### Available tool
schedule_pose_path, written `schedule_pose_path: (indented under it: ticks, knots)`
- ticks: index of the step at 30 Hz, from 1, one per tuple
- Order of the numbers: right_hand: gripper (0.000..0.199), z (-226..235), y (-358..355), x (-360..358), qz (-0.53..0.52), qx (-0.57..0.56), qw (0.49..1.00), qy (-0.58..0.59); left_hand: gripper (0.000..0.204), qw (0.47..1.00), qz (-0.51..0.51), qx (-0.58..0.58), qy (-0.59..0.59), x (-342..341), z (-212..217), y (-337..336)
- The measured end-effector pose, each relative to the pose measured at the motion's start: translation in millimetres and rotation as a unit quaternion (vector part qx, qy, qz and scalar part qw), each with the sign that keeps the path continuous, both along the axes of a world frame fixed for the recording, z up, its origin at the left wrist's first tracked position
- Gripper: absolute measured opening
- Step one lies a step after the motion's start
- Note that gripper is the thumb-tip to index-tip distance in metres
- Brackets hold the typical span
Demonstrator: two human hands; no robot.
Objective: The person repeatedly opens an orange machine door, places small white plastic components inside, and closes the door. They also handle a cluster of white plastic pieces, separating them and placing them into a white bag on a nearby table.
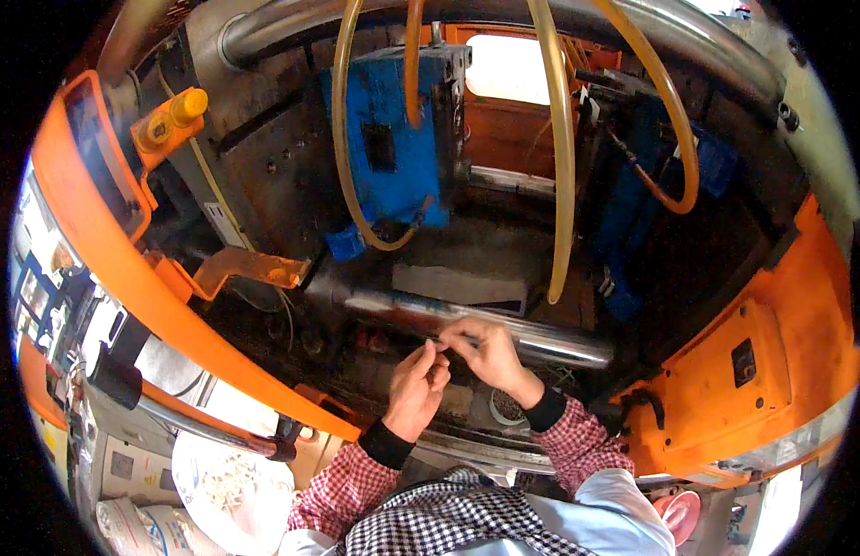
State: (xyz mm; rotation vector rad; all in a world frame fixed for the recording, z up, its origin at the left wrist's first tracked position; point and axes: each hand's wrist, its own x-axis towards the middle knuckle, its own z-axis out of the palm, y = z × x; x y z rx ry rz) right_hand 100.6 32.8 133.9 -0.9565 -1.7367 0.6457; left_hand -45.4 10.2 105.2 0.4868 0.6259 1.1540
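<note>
In the middle, my left hand [417, 392] and my right hand [490, 354] meet at the fingertips. Both are closed in a pinch; whatever lies between the fingers is too small to make out. They hover just in front of a shiny horizontal metal bar [555, 347], inside an opened machine. Beyond the bar stands a blue mold block [402, 171] with dark metal along its right side. Translucent yellowish hoses hang down around it, the long one [561, 167] ending above the bar.
An orange guard frame [106, 255] curves along the left, and an orange panel with a black handle [717, 380] closes the right. At lower left is a white container [194, 463] with pale scraps. A pink container [682, 514] stands at lower right. Another thick bar [300, 30] crosses the top.
</note>
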Motion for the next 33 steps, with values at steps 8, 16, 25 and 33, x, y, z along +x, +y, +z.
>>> schedule_pose_path:
  ticks: [8,16,25,33]
  knots:
    - [0.01,44.5,156.6,-0.1,-0.196,0.118,0.945,0.235,0.026,0.998,0.006,0.011,0.057,-4.8,7.9,-15.8]
    - [0.018,44.6,306.7,14.6,-0.404,0.177,0.896,0.054,0.024,0.989,0.015,-0.012,0.147,-7.2,2.4,-22.7]
    - [0.029,56.9,330.8,11.5,-0.412,0.109,0.901,0.08,0.024,0.986,0.042,-0.031,0.156,-8.7,-7.2,-14.7]
    - [0.041,60.3,325.7,8.6,-0.399,0.101,0.911,0.02,0.023,0.989,0.047,-0.018,0.136,-11.3,-22.4,-11.6]
